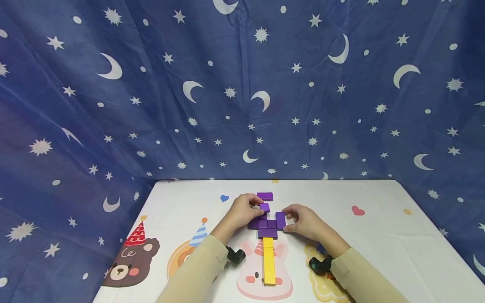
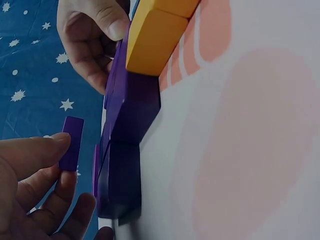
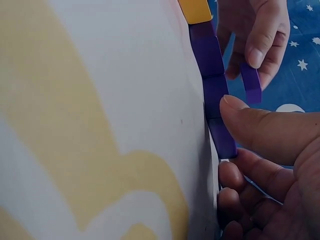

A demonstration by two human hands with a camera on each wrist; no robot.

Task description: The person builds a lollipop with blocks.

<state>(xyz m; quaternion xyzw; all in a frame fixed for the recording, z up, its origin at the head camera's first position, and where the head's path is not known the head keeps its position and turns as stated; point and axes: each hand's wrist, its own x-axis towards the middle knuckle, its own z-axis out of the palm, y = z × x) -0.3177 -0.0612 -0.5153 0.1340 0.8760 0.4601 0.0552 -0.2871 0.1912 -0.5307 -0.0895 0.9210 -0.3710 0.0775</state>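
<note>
My left hand (image 1: 242,211) pinches a small purple block (image 1: 265,207) between thumb and fingers. In the left wrist view this block (image 2: 73,142) is raised above the other blocks. On the opposite side my right hand (image 1: 306,221) holds a purple block (image 1: 280,220) standing lengthwise at the right edge of the arrangement, its thumb and a fingertip at the block's ends in the right wrist view. Several purple blocks (image 1: 267,234) lie against one another between the hands. From them a row of yellow blocks (image 1: 269,265) runs toward me.
Behind the left fingertips lies a separate purple block (image 1: 265,196). The white tabletop cloth (image 1: 363,240) carries printed animals, among them a bear (image 1: 130,267) and a pink rabbit (image 1: 250,290). A blue curtain (image 1: 242,113) with moons and stars hangs behind the table.
</note>
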